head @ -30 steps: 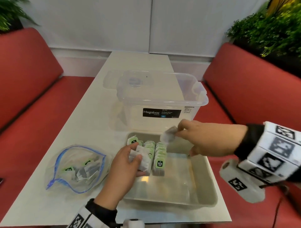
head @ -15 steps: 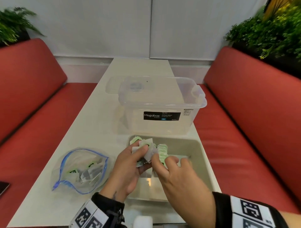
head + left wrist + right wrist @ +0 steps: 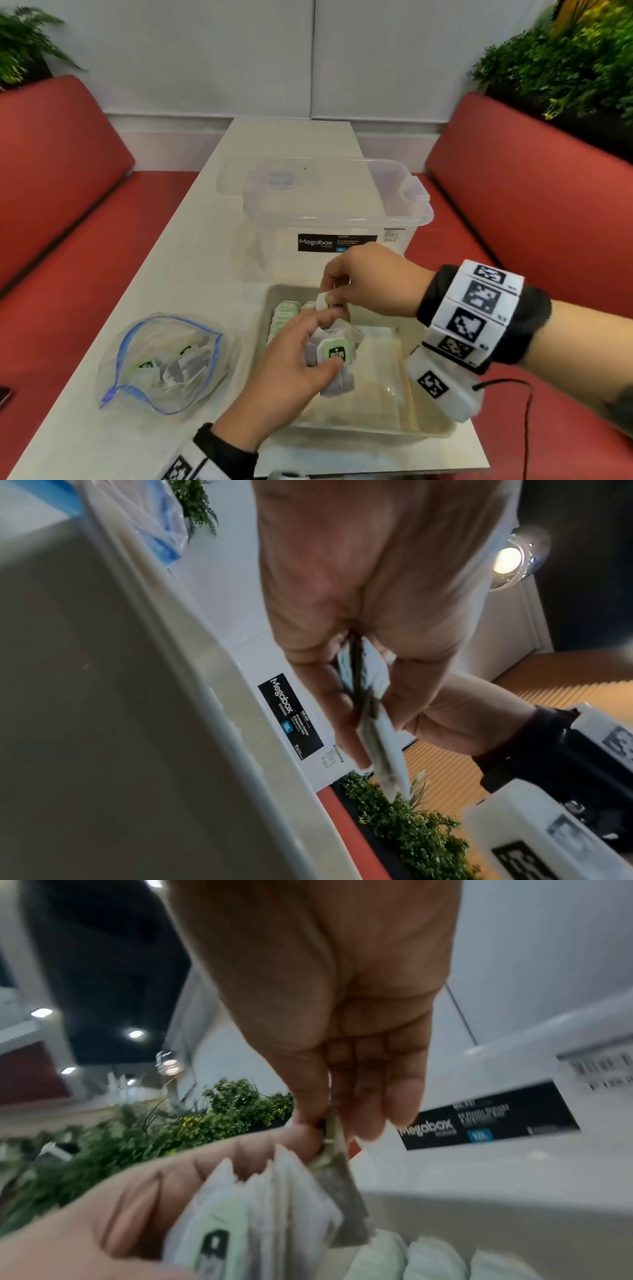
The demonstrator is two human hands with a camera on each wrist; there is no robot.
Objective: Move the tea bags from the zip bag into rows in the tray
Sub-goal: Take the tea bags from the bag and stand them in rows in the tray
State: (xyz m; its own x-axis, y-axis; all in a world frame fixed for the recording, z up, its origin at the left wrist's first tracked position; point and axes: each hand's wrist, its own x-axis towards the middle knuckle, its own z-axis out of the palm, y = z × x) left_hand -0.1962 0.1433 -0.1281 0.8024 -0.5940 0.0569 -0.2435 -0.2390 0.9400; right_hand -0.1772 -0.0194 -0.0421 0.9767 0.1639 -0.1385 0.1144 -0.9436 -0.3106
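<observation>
Tea bags are the job here, and they sit in three places, taken from the biggest thing down: the white table (image 3: 178, 260) carries a clear storage box (image 3: 337, 205) at the back, a shallow tray (image 3: 383, 425) in front of it, and an open zip bag (image 3: 161, 359) to the tray's left with several tea bags still loose inside. In the tray's far left corner stand short rows of tea bags (image 3: 286, 310), upright and packed close, while the rest of the tray floor is bare. The left hand (image 3: 284, 380) hovers over the tray with fingers curled round a bundle of tea bags (image 3: 334, 356), one green tag facing up. The right hand (image 3: 366, 281) pinches a single tea bag (image 3: 325, 300) by its top between thumb and fingertips, just above the bundle and near the end of the rows. My guess is that the risk lies in the bundle: drawing one bag out could drag a neighbour along, or tangle a string if they have any, and spill it flat on the tray. Setting the pinched bag down carelessly could also tip the standing rows, since nothing props them on the open side.
</observation>
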